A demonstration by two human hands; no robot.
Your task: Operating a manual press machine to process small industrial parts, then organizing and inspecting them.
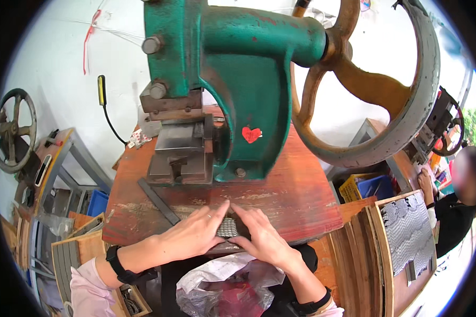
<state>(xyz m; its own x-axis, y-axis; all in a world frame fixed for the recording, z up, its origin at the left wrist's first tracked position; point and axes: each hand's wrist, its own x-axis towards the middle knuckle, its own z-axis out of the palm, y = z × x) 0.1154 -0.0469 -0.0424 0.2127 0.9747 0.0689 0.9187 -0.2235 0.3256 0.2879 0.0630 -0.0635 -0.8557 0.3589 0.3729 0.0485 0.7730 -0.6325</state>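
Between my two hands, at the front edge of the red-brown wooden table (301, 211), is a small block of closely lined-up grey metal pieces (227, 228). My left hand (198, 231) presses on its left side, fingers stretched forward and together. From the other side my right hand (260, 236) closes in, and the fingertips of both hands nearly meet beyond the block. Just left of my left hand, a dark flat metal bar (157, 202) lies slanted on the tabletop. Below my hands, a clear and white plastic bag (230, 288) with something pinkish-red inside sits in my lap.
A green hand press (243, 95) with a large spoked wheel (354, 153) stands ahead. At right, a wooden tray (387, 259) holds rows of grey metal parts; a person (457, 211) works beyond it. Another wooden tray (61, 264) with grey strips is at left.
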